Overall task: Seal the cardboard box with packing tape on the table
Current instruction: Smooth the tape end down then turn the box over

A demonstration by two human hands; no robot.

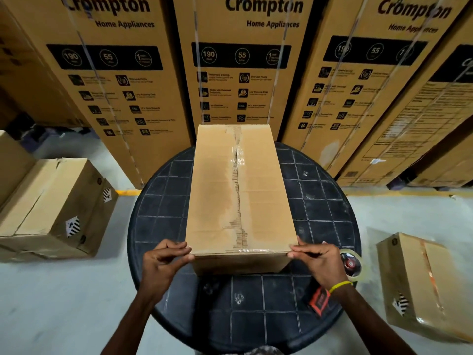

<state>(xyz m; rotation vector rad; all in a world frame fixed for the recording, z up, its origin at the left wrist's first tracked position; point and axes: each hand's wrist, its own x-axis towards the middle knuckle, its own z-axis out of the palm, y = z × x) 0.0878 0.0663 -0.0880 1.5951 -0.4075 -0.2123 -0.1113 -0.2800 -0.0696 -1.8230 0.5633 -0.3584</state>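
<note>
Pressing tape over the box's near edge.
Box (239, 190) on table (158, 201); left hand (163, 262) and right hand (320, 262) pinch its near corners, between them tape (256, 250); press outward, firmly.

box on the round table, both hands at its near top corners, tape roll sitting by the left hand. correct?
Not quite: the tape roll sits by the right hand, not the left hand. The head view shows it. The rest holds: box on the round table, hands at its near top corners.
</note>
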